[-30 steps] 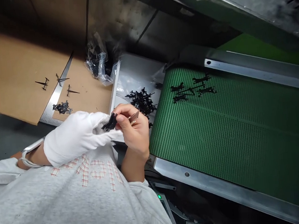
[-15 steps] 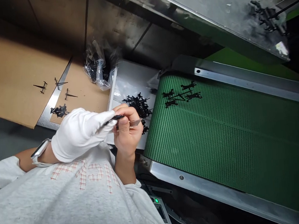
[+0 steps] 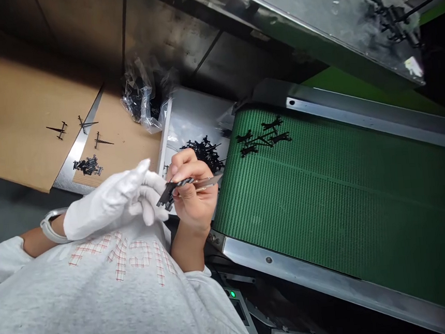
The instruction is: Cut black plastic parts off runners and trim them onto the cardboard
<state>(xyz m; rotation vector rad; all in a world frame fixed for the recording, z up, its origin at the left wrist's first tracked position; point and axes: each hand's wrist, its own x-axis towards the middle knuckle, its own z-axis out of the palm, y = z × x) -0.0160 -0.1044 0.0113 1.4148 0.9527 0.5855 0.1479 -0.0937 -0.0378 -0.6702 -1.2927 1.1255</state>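
My right hand (image 3: 194,195) is bare and closed around small black plastic parts (image 3: 167,194) stacked together. A thin pointed metal tool (image 3: 208,183) sticks out to the right between its fingers; its handle is hidden in my palm. Just left of the parts is my left hand (image 3: 112,200), in a white glove, its fingers loosely stretched and apart. I cannot tell whether its fingertips touch the parts. Beneath and behind my right hand, a pile of black branched parts (image 3: 205,154) lies in a white tray (image 3: 186,105).
A green conveyor belt (image 3: 307,201) on the right carries a black branched frame of parts (image 3: 268,137). On the cardboard (image 3: 15,117) at left lie several thin black sprues (image 3: 103,140) and a heap of small parts (image 3: 89,165). A clear plastic bag (image 3: 142,101) stands behind.
My left hand has drawn back leftward and its fingers have opened off the black parts. The parts now stay in my right hand, which has turned slightly, showing more of them.
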